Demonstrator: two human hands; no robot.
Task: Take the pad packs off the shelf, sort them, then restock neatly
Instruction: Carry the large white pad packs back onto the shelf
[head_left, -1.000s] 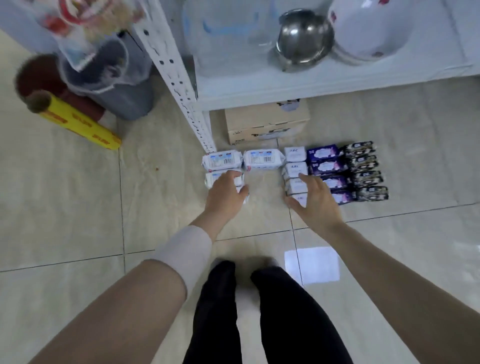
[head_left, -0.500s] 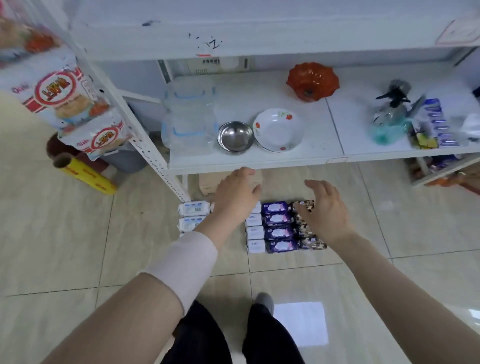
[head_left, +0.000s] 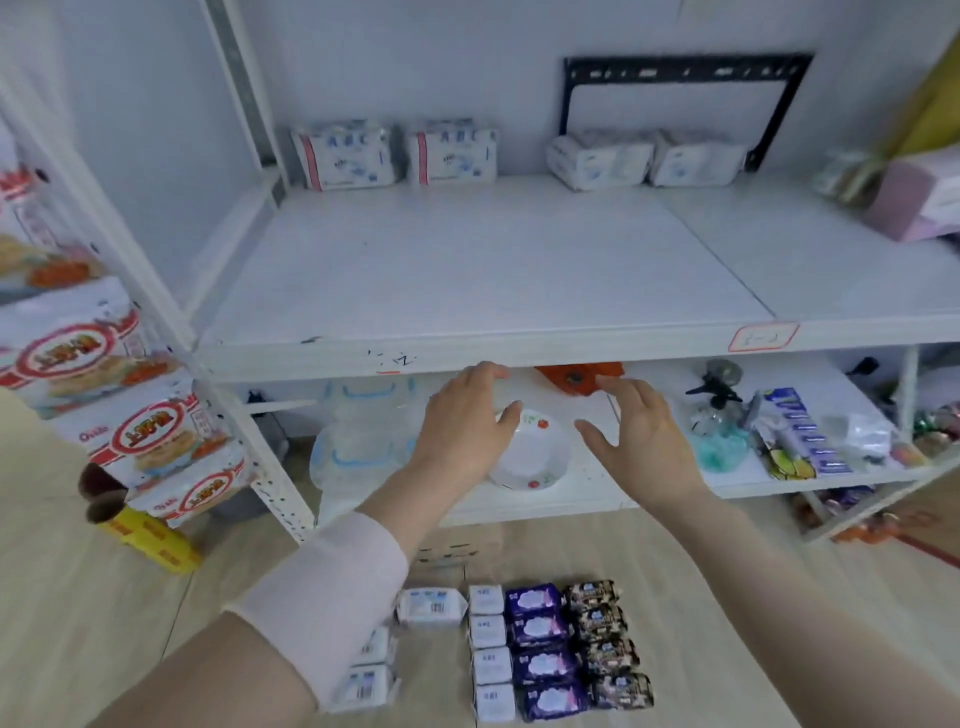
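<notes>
White shelf board (head_left: 493, 270) lies bare at the front, and the four pad packs left on it sit right at the back: two ABC packs (head_left: 345, 156) with a red stripe on the left, two plain white packs (head_left: 597, 156) on the right. Both hands hover before the shelf's front edge, the left hand (head_left: 462, 421) and the right hand (head_left: 636, 441) alike with fingers spread wide and holding nothing. It looks to me like a reach for those back packs. The tidy way would be to go in deep, take one matching pair at a time, and close round the body of each soft pack rather than a corner, so nothing slumps or drags. Down on the floor (head_left: 727, 623) the sorted columns lie close together: four small white packs (head_left: 488, 649), four purple packs (head_left: 540, 649), four dark packs (head_left: 605, 644), and three barcoded white packs (head_left: 431, 605) to their left, partly hidden by the left arm (head_left: 332, 587).
</notes>
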